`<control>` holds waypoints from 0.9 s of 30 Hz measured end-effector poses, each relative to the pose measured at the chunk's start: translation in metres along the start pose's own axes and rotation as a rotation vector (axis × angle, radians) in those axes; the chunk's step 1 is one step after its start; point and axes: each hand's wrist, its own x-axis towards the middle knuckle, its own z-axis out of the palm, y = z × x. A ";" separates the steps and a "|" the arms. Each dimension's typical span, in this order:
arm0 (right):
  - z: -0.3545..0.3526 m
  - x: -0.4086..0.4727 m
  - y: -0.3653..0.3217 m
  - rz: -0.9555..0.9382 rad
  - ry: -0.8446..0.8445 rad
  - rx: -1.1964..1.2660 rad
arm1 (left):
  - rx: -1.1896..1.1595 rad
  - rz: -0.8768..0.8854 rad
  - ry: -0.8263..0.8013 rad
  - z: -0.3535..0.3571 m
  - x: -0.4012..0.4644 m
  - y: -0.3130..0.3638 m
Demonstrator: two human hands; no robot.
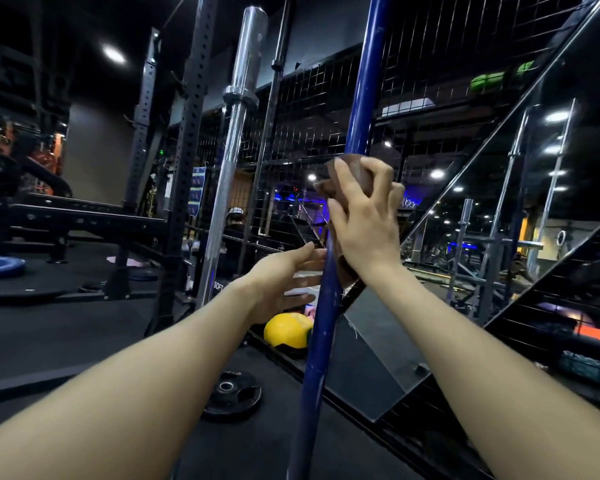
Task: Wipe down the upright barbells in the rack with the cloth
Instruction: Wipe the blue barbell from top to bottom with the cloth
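Barbell first: the tall blue-painted steel barbell point(329, 296) stands nearly upright just in front of the black wire-mesh rack wall point(326, 109), leaning slightly. The right hand point(364, 220) curls its fingers round a bunched brown cloth point(336, 181), pressing it to the shaft, while the left hand point(284, 282) hovers with fingers spread, just beside the bar and apparently not holding it. With only one hand gripping, a hard stroke could tip the bar toward the chrome barbell point(238, 109) or yellow rounded weight point(286, 329) below.
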 end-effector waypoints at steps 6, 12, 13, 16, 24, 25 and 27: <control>-0.003 -0.055 0.009 -0.152 -0.080 -0.082 | -0.028 0.014 0.016 0.001 -0.007 0.001; -0.011 0.015 0.000 0.024 -0.039 -0.070 | 0.000 0.046 -0.020 0.001 -0.008 -0.005; -0.007 0.012 0.000 0.027 -0.023 -0.054 | -0.012 0.053 -0.014 0.002 -0.008 -0.008; 0.010 -0.038 0.008 0.003 0.003 0.011 | -0.094 0.086 0.025 0.006 -0.006 -0.017; 0.012 -0.089 0.004 0.054 -0.115 -0.030 | -0.156 0.119 0.070 0.008 -0.015 -0.044; 0.009 -0.069 0.001 0.090 -0.105 -0.056 | -0.148 0.134 0.065 0.008 -0.014 -0.045; 0.003 -0.029 -0.006 0.168 -0.101 -0.107 | -0.153 0.156 0.053 0.009 -0.013 -0.048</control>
